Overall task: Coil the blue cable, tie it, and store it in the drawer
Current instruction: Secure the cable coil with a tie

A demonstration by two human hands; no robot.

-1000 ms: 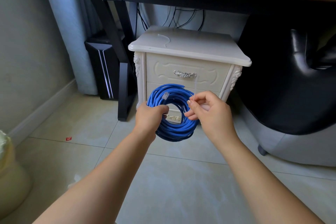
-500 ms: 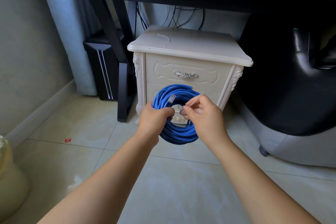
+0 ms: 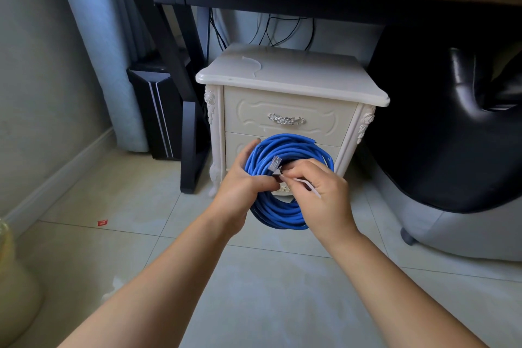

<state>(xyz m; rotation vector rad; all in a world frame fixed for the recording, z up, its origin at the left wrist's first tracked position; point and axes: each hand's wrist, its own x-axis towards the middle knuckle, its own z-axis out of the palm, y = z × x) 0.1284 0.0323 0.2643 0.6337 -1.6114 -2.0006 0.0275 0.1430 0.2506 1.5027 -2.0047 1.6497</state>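
Note:
The blue cable (image 3: 285,210) is wound into a round coil held upright in front of the cream bedside cabinet. My left hand (image 3: 243,189) grips the coil's left side, fingers wrapped through its middle. A clear plug (image 3: 274,162) lies across the coil's upper left. My right hand (image 3: 319,192) pinches a thin white tie strip (image 3: 308,185) at the coil's centre, touching my left fingertips. Behind the coil, the top drawer (image 3: 291,113) is closed and has a silver handle (image 3: 285,119). The lower drawer is mostly hidden by the coil.
A second white tie (image 3: 251,63) lies on the cabinet top (image 3: 310,76). A black desk leg (image 3: 192,135) and a black computer tower (image 3: 154,110) stand to the left. A dark chair (image 3: 457,135) fills the right. Pale floor tiles lie below, a yellowish bag (image 3: 11,277) at far left.
My right hand has moved left from the coil's right side to its centre, meeting my left fingers with the tie. The coil has shifted slightly right and nearer the cabinet.

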